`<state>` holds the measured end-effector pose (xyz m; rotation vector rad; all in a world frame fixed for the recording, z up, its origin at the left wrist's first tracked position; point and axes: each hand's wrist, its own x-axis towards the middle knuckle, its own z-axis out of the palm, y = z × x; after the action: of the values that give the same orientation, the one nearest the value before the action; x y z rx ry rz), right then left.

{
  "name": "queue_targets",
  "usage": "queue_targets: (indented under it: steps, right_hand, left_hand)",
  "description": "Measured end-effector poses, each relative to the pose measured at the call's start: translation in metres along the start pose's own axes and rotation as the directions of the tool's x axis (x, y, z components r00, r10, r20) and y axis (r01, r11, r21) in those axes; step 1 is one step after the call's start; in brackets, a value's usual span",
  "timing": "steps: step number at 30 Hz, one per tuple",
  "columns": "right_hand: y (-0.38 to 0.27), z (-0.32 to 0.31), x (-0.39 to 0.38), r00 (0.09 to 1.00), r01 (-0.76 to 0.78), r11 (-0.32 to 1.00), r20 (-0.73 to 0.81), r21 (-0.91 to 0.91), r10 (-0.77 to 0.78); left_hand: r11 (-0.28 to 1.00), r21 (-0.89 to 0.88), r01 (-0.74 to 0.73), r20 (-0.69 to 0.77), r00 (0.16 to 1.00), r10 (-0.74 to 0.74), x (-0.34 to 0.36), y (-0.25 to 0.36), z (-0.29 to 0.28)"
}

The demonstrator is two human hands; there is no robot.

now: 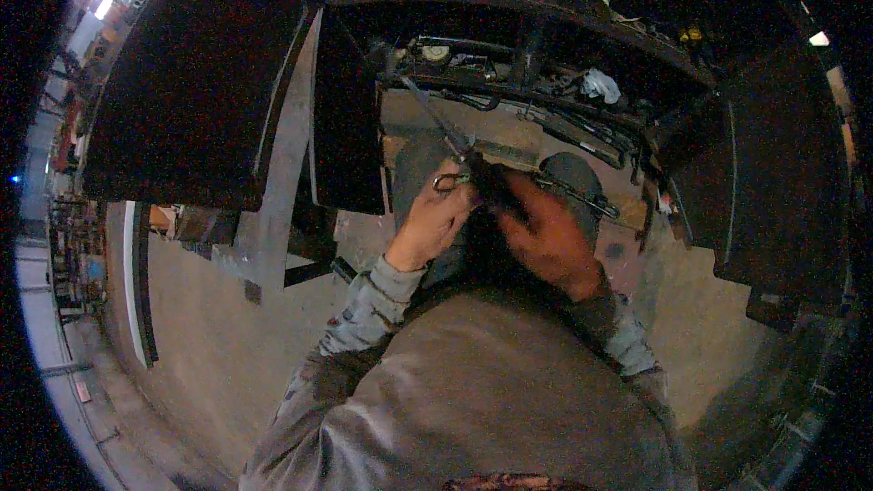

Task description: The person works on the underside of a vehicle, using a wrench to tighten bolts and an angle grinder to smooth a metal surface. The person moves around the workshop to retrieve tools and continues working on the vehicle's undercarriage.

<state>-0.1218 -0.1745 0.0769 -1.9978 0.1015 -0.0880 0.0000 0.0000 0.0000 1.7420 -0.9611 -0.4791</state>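
Note:
Both hands meet in front of my body, above my knees. My left hand (429, 223) is closed, its thumb and fingers pinched at a small metal ring (446, 184). From between the hands, a long thin metal rod (432, 111) slants up and to the left. My right hand (555, 241) lies in shadow and is smeared by motion, its fingers bent inward around a dark spot. What it grips there cannot be made out. A dark, chain-like metal piece (582, 197) shows just beyond the right hand, over my right knee.
Ahead, a dark metal frame (527, 2) has a ledge with tools and a crumpled white wad (600, 85). Black rods (577, 138) lie along its front edge. Large dark panels stand at left (195, 82) and right (782, 173). Pale floor (218, 327) spreads below.

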Motion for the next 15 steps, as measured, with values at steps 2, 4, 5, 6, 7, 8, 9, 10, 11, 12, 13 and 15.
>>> queue_targets:
  steps: [2,4,5,6,7,8,9,10,11,12,13,15]
  right_hand:
    - [-0.007,0.018,0.008,0.983,0.134,0.976,-0.102,-0.172,-0.153]
    - [-0.026,0.032,0.007,0.969,0.207,0.96,-0.095,-0.188,-0.227]
    - [-0.033,0.036,0.011,0.957,0.248,0.945,-0.099,-0.212,-0.273]
    - [-0.032,0.044,0.008,0.953,0.246,0.948,-0.127,-0.203,-0.274]
    - [-0.034,0.045,0.004,0.944,0.285,0.934,-0.108,-0.216,-0.313]
    - [-0.037,0.045,0.001,0.932,0.324,0.918,-0.087,-0.229,-0.351]
    - [-0.038,0.045,0.001,0.914,0.376,0.897,-0.067,-0.234,-0.4]
    - [-0.038,0.046,0.003,0.881,0.44,0.852,-0.05,-0.284,-0.471]
    - [-0.038,0.046,0.005,0.842,0.5,0.8,-0.03,-0.332,-0.539]
    - [-0.038,0.045,0.004,0.801,0.554,0.744,-0.002,-0.374,-0.598]
    - [-0.041,0.042,0.001,0.807,0.556,0.733,0.042,-0.393,-0.589]
    - [-0.052,0.034,-0.006,0.815,0.559,0.709,0.128,-0.429,-0.566]
  left_hand:
    - [0.98,-0.167,0.105,-0.077,0.99,-0.119,-0.013,0.01,-0.003]
    - [0.994,-0.102,0.042,-0.192,0.98,-0.061,-0.021,0.027,-0.011]
    - [0.99,0.106,-0.092,-0.218,0.969,0.114,-0.018,0.038,-0.015]
    - [0.934,0.303,-0.19,-0.232,0.936,0.266,-0.022,0.048,-0.016]
    - [0.984,0.069,-0.164,-0.323,0.93,0.177,-0.025,0.048,-0.01]
    - [0.975,-0.171,-0.144,-0.388,0.919,0.067,-0.027,0.047,-0.003]
    - [0.85,-0.505,-0.149,-0.383,0.921,-0.067,-0.028,0.055,0.0]
    - [0.615,-0.769,-0.174,-0.368,0.908,-0.202,-0.028,0.063,0.001]
    - [0.558,-0.806,-0.199,-0.384,0.893,-0.236,-0.031,0.065,0.003]
    - [0.498,-0.838,-0.223,-0.398,0.875,-0.278,-0.035,0.068,0.002]
    - [0.435,-0.865,-0.25,-0.408,0.855,-0.319,-0.037,0.073,0.003]
    - [0.483,-0.827,-0.286,-0.461,0.837,-0.294,-0.043,0.084,0.003]
